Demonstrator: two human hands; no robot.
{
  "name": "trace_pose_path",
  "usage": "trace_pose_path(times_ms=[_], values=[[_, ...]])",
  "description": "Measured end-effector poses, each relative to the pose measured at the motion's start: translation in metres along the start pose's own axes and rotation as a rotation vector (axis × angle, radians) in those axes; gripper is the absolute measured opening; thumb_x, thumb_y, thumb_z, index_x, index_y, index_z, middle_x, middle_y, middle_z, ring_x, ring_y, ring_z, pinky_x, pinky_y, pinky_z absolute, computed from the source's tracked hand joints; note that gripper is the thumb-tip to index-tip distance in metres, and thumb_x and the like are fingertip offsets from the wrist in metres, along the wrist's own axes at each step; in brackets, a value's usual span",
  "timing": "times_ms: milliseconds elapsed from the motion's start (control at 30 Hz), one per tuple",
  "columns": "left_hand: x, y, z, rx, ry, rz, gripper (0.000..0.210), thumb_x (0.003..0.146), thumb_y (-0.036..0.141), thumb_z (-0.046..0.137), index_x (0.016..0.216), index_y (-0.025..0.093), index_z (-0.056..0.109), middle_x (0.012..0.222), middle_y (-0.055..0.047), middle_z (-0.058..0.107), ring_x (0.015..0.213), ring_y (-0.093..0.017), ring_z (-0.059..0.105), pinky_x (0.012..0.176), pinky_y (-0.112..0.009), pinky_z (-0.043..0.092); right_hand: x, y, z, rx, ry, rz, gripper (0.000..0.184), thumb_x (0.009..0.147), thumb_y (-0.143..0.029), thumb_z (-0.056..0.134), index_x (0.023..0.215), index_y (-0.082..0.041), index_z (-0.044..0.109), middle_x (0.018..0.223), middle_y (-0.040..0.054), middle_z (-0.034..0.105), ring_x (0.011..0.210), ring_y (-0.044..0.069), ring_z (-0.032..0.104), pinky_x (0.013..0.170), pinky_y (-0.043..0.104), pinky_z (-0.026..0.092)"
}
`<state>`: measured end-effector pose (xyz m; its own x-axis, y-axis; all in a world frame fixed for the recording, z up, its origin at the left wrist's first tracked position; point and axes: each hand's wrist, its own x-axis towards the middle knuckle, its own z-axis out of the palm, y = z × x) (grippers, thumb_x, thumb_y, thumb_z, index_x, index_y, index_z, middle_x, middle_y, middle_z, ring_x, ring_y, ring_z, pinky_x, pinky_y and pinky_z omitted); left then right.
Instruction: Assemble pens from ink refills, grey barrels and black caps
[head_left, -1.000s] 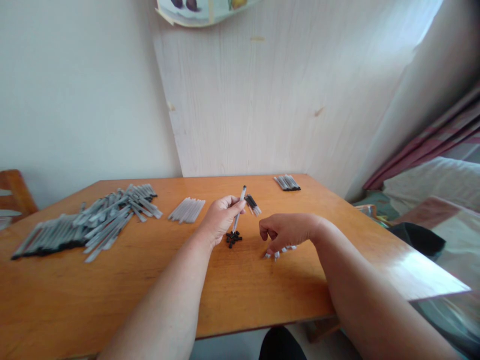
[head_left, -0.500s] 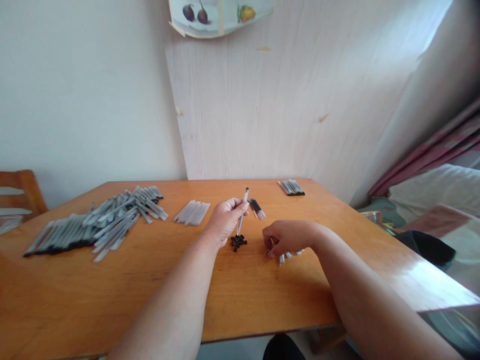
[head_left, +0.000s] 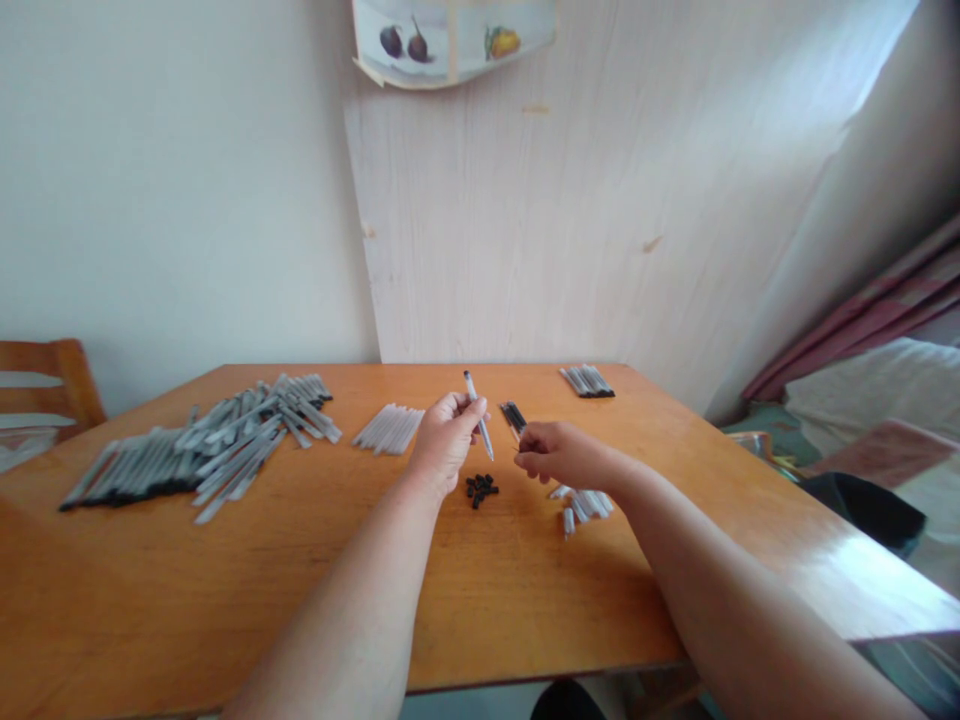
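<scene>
Lifted off the small white caps [head_left: 583, 503] it covered a second ago, the right hand [head_left: 559, 455] now hovers with fingers pinched together near the pen tube [head_left: 478, 414]; whether they hold anything cannot be told. Left hand [head_left: 444, 443] fingers grip that tube, now tilted the other way, tip down above the black plugs [head_left: 481, 489]. Farther out on the bench [head_left: 225, 580] lie clear tubes [head_left: 388, 428], a big grey pen pile [head_left: 202, 450] and a far bundle [head_left: 588, 380].
</scene>
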<state>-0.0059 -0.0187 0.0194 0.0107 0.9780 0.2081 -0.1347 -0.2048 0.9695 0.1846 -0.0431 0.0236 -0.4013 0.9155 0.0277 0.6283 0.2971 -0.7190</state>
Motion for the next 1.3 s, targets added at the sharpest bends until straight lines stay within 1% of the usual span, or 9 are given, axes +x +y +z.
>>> trace_pose_path(times_ms=[100, 233, 367, 533, 733, 900, 1033, 1167, 1300], values=[[0.001, 0.001, 0.0, -0.042, 0.046, 0.005, 0.033, 0.07, 0.044, 0.07, 0.084, 0.016, 0.059, 0.079, -0.004, 0.066, 0.062, -0.01, 0.056, 0.057, -0.022, 0.042, 0.003, -0.002, 0.006, 0.176, 0.021, 0.039, 0.017, 0.08, -0.033, 0.059, 0.083, -0.016, 0.055, 0.068, 0.0035, 0.064, 0.054, 0.011, 0.057, 0.047, 0.022, 0.042], [0.003, -0.002, -0.001, -0.114, 0.113, -0.004, 0.034, 0.068, 0.043, 0.071, 0.084, 0.016, 0.058, 0.08, -0.005, 0.067, 0.065, -0.011, 0.059, 0.061, -0.024, 0.046, 0.006, -0.005, 0.011, 0.382, 0.016, 0.047, 0.015, 0.078, -0.027, 0.062, 0.085, -0.016, 0.055, 0.067, 0.0024, 0.064, 0.057, 0.011, 0.059, 0.052, 0.023, 0.048], [0.004, -0.003, -0.002, -0.131, 0.14, -0.01, 0.033, 0.068, 0.041, 0.071, 0.084, 0.015, 0.058, 0.08, -0.006, 0.067, 0.067, -0.012, 0.06, 0.062, -0.026, 0.047, 0.005, -0.008, 0.013, 0.481, 0.012, 0.048, 0.015, 0.075, -0.024, 0.063, 0.086, -0.015, 0.056, 0.067, 0.0025, 0.065, 0.059, 0.011, 0.06, 0.055, 0.023, 0.05], [0.005, -0.004, -0.002, -0.127, 0.143, 0.0, 0.032, 0.069, 0.041, 0.071, 0.084, 0.015, 0.058, 0.079, -0.005, 0.066, 0.067, -0.012, 0.06, 0.062, -0.025, 0.047, 0.004, -0.011, 0.013, 0.488, -0.005, 0.024, 0.016, 0.077, -0.027, 0.061, 0.086, -0.015, 0.057, 0.07, 0.0039, 0.066, 0.058, 0.011, 0.06, 0.054, 0.023, 0.049], [0.004, -0.006, -0.001, -0.113, 0.093, -0.012, 0.032, 0.068, 0.042, 0.071, 0.082, 0.016, 0.059, 0.081, -0.006, 0.068, 0.066, -0.012, 0.061, 0.064, -0.027, 0.048, 0.006, -0.009, 0.013, 0.484, 0.002, 0.004, 0.018, 0.078, -0.03, 0.062, 0.086, -0.015, 0.056, 0.069, 0.0034, 0.065, 0.057, 0.011, 0.059, 0.054, 0.023, 0.048], [0.003, -0.007, 0.0, -0.121, 0.06, -0.033, 0.033, 0.07, 0.043, 0.07, 0.084, 0.016, 0.058, 0.078, -0.006, 0.068, 0.067, -0.013, 0.063, 0.065, -0.027, 0.049, 0.007, -0.009, 0.013, 0.484, 0.067, 0.006, 0.018, 0.078, -0.031, 0.062, 0.086, -0.016, 0.056, 0.071, 0.003, 0.065, 0.057, 0.01, 0.057, 0.053, 0.022, 0.045], [0.002, -0.007, 0.002, -0.132, 0.047, -0.056, 0.033, 0.072, 0.043, 0.069, 0.086, 0.016, 0.056, 0.08, -0.007, 0.069, 0.07, -0.014, 0.065, 0.065, -0.028, 0.05, 0.006, -0.01, 0.011, 0.458, 0.132, -0.008, 0.02, 0.078, -0.034, 0.061, 0.086, -0.017, 0.057, 0.07, 0.0022, 0.063, 0.057, 0.01, 0.053, 0.053, 0.022, 0.04], [0.001, -0.006, 0.005, -0.149, 0.072, -0.067, 0.029, 0.075, 0.039, 0.067, 0.086, 0.016, 0.055, 0.08, -0.007, 0.069, 0.067, -0.013, 0.065, 0.064, -0.027, 0.05, 0.005, -0.012, 0.011, 0.435, 0.167, -0.021, 0.02, 0.078, -0.035, 0.06, 0.087, -0.016, 0.057, 0.069, 0.0011, 0.06, 0.056, 0.009, 0.049, 0.053, 0.022, 0.037], [-0.001, -0.007, 0.006, -0.189, 0.087, -0.074, 0.026, 0.076, 0.037, 0.066, 0.086, 0.016, 0.054, 0.08, -0.007, 0.069, 0.064, -0.012, 0.064, 0.063, -0.026, 0.05, 0.004, -0.015, 0.011, 0.423, 0.176, -0.064, 0.021, 0.079, -0.036, 0.059, 0.085, -0.017, 0.057, 0.07, 0.0006, 0.059, 0.059, 0.01, 0.049, 0.056, 0.023, 0.038]])
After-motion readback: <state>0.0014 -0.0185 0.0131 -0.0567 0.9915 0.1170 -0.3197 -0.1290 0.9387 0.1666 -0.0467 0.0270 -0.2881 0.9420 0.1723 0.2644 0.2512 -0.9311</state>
